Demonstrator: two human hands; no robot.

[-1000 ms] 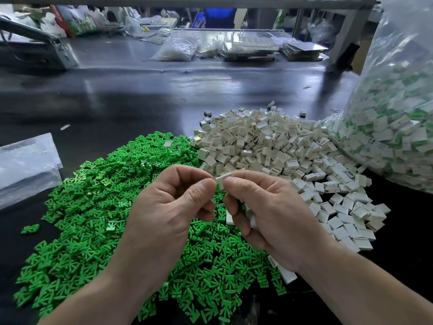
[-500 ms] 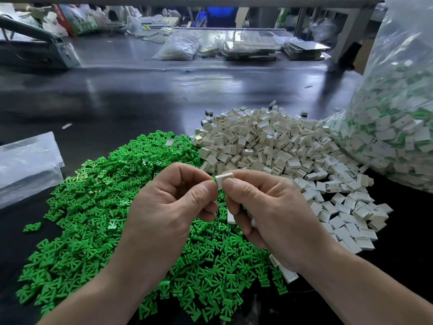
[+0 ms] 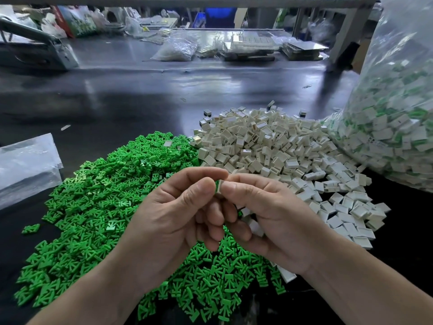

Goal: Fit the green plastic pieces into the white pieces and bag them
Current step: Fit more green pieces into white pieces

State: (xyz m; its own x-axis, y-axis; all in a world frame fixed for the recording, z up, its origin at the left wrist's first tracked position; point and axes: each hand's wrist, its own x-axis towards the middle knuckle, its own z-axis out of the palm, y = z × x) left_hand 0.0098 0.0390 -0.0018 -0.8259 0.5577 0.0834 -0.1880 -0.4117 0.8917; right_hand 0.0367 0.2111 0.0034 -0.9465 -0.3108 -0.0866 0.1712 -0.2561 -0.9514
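A: Hands first; what are they doing?

B: Both raised over the piles, fingertips meeting; left hand (image 3: pixel 178 221) curled, thumb and forefinger pinching a green piece (image 3: pixel 217 184), only a sliver of it showing; right hand (image 3: pixel 276 221) curled too, thumb and forefinger pinching a white piece (image 3: pixel 221 186); the two pieces touch, green against the white one's open end.

A: Seated fully?

B: Cannot tell; the fingers cover the joint. A few white bits show under the right hand's lower fingers; held or lying on the table, cannot tell.

A: Below the hands?

B: Green pile (image 3: pixel 98 207), broad and low, spreading left and toward the person; one stray green piece (image 3: pixel 31 228) just off its left edge. White pile (image 3: pixel 269 146) beyond and to the right, touching the green pile along its left edge; one white piece sits on top of the green.

A: The bag?

B: Large clear bag (image 3: pixel 398 125) at far right, standing tall, its foot against the white pile; packed with white pieces, green showing in many of them.

A: Further out?

B: Flat clear plastic sheets (image 3: pixel 25 165) at the left edge, apart from the green pile; dark glossy table (image 3: pixel 140 95) running back; a smaller clear bag (image 3: pixel 175 49) and stacked trays on its far side; grey machine (image 3: pixel 39 48) far left.
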